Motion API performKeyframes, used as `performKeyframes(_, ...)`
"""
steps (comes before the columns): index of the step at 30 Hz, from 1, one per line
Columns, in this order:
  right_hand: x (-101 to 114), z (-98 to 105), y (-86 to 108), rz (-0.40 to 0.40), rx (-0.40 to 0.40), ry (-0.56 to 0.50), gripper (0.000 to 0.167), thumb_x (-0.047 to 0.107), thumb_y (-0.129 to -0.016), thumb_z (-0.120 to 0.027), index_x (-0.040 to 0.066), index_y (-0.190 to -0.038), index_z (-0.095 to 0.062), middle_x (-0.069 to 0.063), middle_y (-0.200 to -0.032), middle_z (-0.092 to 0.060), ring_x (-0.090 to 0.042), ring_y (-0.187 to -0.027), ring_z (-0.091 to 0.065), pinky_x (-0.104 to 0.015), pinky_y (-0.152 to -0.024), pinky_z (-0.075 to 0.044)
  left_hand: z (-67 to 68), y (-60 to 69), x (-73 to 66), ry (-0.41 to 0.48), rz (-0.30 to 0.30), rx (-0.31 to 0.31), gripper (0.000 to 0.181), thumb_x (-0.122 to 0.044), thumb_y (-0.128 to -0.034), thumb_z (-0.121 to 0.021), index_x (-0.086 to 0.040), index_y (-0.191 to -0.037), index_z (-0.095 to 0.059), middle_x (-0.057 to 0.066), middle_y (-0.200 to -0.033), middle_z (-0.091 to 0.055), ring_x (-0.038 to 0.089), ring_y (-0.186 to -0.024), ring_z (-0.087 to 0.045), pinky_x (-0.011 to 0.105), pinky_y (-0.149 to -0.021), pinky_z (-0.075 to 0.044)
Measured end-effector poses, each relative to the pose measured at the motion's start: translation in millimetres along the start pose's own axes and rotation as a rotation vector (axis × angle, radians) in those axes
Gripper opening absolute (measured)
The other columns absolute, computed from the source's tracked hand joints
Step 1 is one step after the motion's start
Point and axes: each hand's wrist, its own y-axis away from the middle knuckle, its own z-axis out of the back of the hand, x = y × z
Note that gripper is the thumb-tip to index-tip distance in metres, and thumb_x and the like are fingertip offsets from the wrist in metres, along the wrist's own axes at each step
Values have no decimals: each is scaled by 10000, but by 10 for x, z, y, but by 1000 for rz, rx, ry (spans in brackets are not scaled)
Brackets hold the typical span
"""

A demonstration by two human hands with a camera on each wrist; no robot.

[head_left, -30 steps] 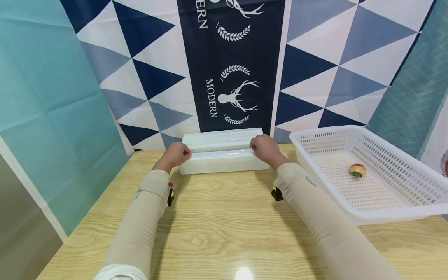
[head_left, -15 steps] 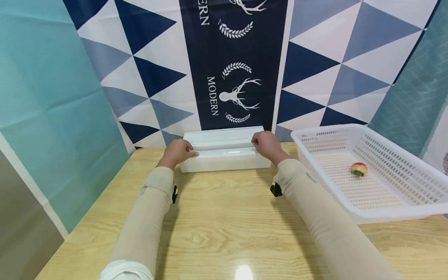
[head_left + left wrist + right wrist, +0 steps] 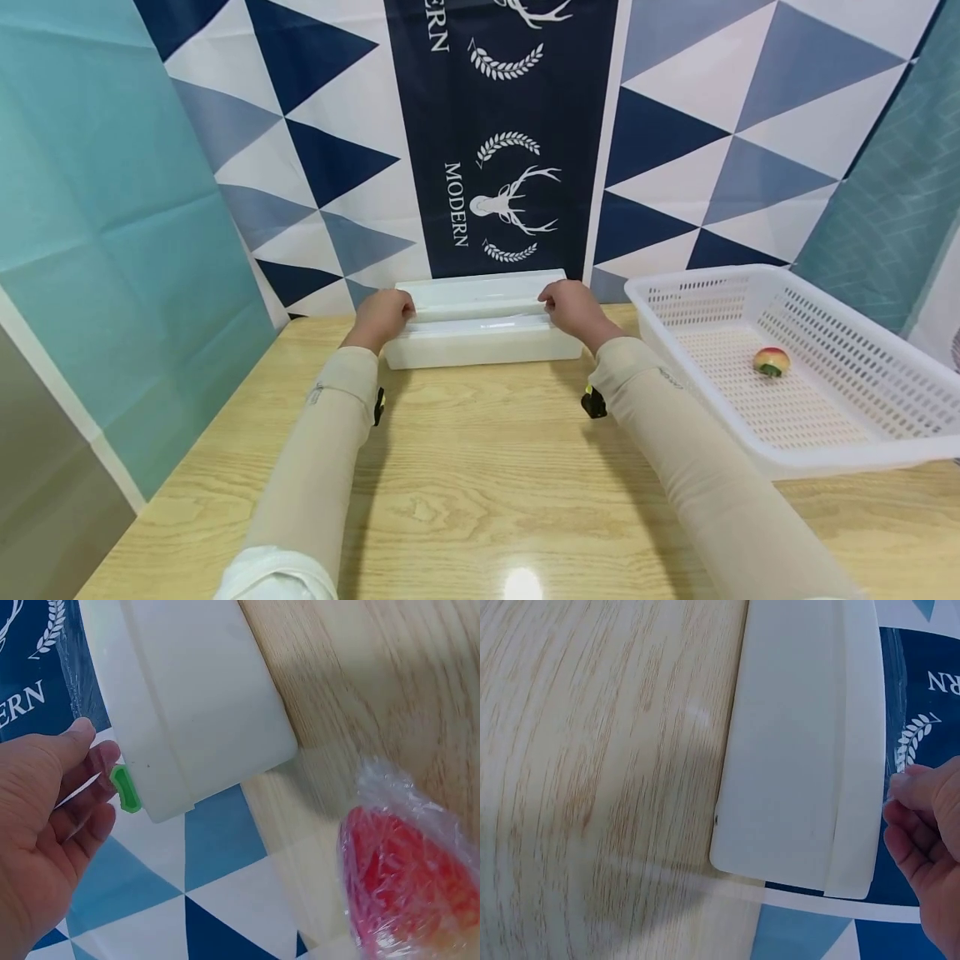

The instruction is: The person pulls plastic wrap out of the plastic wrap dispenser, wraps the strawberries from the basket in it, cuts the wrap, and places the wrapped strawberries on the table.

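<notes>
A long white box point(image 3: 480, 343) with a raised white lid point(image 3: 480, 290) stands at the back of the table. At its left end is my left hand point(image 3: 381, 317); in the left wrist view, that hand point(image 3: 45, 802) has its thumb and index finger at the edge of a clear film point(image 3: 81, 675), beside a green piece point(image 3: 125, 789) on the box. My right hand point(image 3: 573, 308) is at the right end. In the right wrist view, its thumb and index finger point(image 3: 898, 787) pinch the clear film's edge point(image 3: 891, 697).
A white perforated basket point(image 3: 712, 417) on the right holds a small red-yellow toy fruit point(image 3: 771, 362). A red item in clear plastic point(image 3: 405, 877) lies on the wooden table near the box's left end. Patterned cloth point(image 3: 502, 125) hangs behind.
My left hand moved right along the box with its thumb extended, then drew back a little to the left and its fingers curled in. The right hand stayed at the right end.
</notes>
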Motion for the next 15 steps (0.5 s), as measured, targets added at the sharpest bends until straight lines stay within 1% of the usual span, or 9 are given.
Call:
performKeyframes(2,1,19,-2,9,13,-2,231,-58,-898,-543,-52,-1041,-725,-189,-1019,-704,-330,-979,-644,-438,-854,-520,23,-18,-16,-14,13,3,128,-123,-958,-627,-76,-1000,-739,77,-1012,-717,268,-929,-656,435,-853,-521)
performKeyframes(5,-4,30,-1,27,23,17,212,-36,-912,-552,-49,-1018,-735,-183,-1014,-710,-332,-984,-649,-431,-863,-523,48,-38,-33,-2,26,7,126,-112,-955,-630,-62,-992,-740,85,-1010,-717,272,-933,-655,432,-856,-520)
performKeyframes(8,-5,32,10,36,23,24,192,-23,-918,-562,-48,-989,-739,-180,-1000,-714,-332,-979,-654,-430,-870,-522,63,-49,-41,27,29,12,134,-97,-952,-630,-33,-988,-742,103,-1013,-718,275,-953,-653,412,-880,-514)
performKeyframes(12,-11,34,8,34,22,14,184,-36,-901,-569,-49,-966,-741,-177,-978,-716,-331,-968,-656,-432,-868,-522,82,-56,-45,74,35,32,164,-107,-954,-618,-6,-980,-745,125,-1004,-718,280,-950,-652,402,-888,-510)
performKeyframes(15,-17,39,-8,27,31,-1,178,-49,-874,-582,-48,-954,-742,-175,-963,-713,-329,-953,-649,-433,-859,-521,99,-62,-38,92,30,38,176,-96,-924,-619,10,-986,-746,137,-1002,-720,286,-957,-654,402,-892,-510)
